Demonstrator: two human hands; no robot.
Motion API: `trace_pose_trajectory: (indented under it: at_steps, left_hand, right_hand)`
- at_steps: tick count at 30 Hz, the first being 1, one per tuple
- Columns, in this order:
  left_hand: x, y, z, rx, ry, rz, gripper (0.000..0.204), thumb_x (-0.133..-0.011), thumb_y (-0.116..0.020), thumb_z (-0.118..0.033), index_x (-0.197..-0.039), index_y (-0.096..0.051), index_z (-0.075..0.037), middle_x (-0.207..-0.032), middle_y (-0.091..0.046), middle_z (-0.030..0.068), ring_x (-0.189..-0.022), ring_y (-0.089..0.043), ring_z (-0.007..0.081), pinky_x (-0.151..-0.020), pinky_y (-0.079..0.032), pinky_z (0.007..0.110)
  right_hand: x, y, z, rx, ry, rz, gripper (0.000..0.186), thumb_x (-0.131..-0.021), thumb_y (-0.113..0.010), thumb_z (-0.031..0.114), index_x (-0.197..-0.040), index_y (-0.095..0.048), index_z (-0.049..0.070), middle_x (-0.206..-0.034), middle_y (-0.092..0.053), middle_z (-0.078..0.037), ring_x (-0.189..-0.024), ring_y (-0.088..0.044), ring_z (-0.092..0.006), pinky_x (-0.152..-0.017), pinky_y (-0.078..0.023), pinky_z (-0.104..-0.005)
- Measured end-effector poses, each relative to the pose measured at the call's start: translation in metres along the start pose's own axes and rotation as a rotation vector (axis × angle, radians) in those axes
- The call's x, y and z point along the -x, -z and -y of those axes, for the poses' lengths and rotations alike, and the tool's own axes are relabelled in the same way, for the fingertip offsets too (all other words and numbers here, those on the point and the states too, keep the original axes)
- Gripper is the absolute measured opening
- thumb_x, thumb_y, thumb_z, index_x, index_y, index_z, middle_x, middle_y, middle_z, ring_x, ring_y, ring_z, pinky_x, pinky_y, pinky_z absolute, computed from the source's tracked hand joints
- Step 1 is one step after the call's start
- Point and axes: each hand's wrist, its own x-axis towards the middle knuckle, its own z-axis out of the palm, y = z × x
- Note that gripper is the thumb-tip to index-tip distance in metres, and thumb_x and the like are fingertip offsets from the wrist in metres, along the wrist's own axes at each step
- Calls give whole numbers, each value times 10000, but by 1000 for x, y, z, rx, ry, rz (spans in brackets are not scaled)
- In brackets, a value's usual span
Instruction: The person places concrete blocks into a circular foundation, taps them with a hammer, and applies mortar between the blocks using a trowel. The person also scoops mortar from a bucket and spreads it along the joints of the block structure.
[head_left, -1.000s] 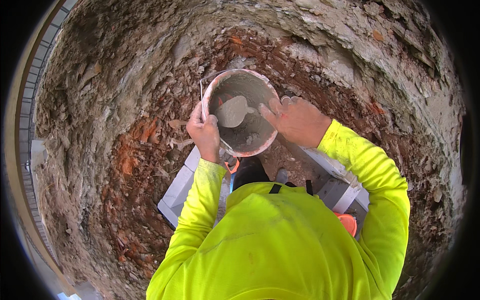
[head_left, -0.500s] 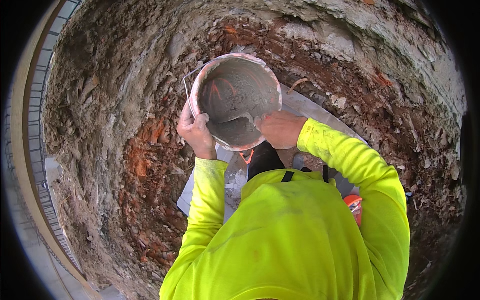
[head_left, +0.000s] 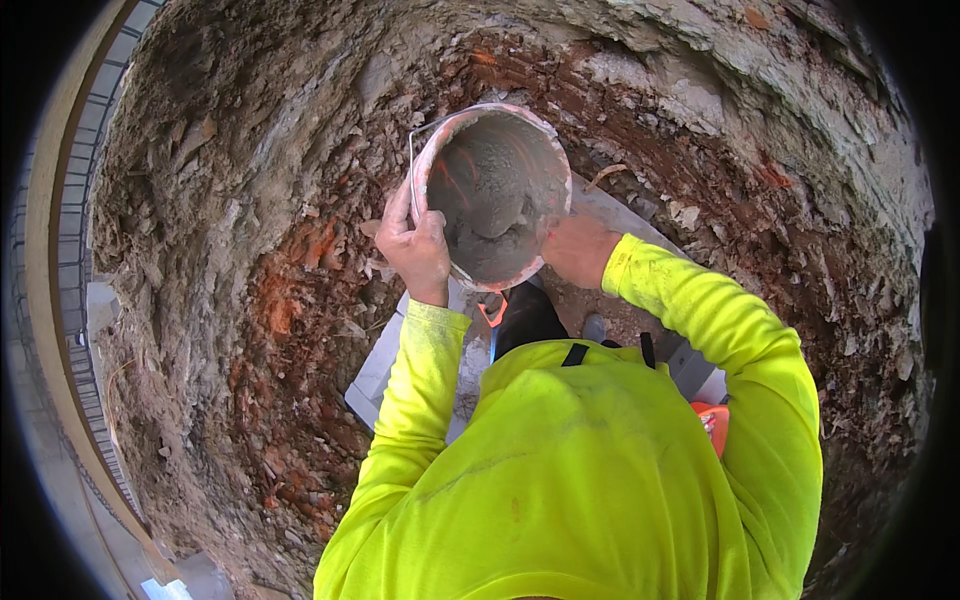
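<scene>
A round bucket (head_left: 433,150) with a pale, smeared rim is tilted so that its inside faces me. Grey wet mortar (head_left: 487,255) lies in its lower part and coats the inner wall, with a lump near the middle. My left hand (head_left: 415,248) grips the bucket's left side, thumb at the rim, beside the wire handle (head_left: 411,150). At the lower right rim, my right hand (head_left: 580,252) is closed in a fist. Whatever it grips is hidden by the fist and the mortar.
Rough earth and broken rock (head_left: 270,300) rise steeply all round. Grey blocks (head_left: 375,375) lie below the bucket, near my legs. An orange object (head_left: 712,425) is by my right side. Along the far left runs a wooden beam (head_left: 45,250) beside a wire grid.
The bucket and my left hand have shifted slightly to the right. My right hand has drawn back a little from the bucket's inside toward its rim. The mortar surface has changed shape.
</scene>
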Motion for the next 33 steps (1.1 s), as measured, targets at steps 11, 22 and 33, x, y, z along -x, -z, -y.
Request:
trace_pose_trajectory:
  at_steps: [11,22,33]
  left_hand:
    - [8,-2,28,-92,-86,-77,479,-728,-505,44,-1187,-635,74,-991,-632,25,-789,-539,63,-692,-428,191]
    - [8,-17,16,-218,-196,-22,482,-686,-506,56,-1149,-632,94,-935,-631,81,-825,-580,134,-779,-459,241]
    - [-32,6,-51,-69,-337,267,498,-594,-548,41,-1075,-670,86,-716,-449,22,-616,-400,90,-543,-323,231]
  right_hand:
    - [-11,17,-2,-3,-164,-128,569,-773,-565,59,-1261,-419,-194,-1001,-582,-283,-736,-665,-353,-626,-556,-418]
    - [-27,12,-15,-101,-254,-30,437,-821,-547,95,-1157,-511,-182,-972,-660,-272,-920,-669,-376,-770,-540,-452]
    - [-10,13,-14,-1643,-261,290,309,-977,-509,301,-1066,-601,19,-721,-569,-56,-499,-586,-142,-377,-461,-290]
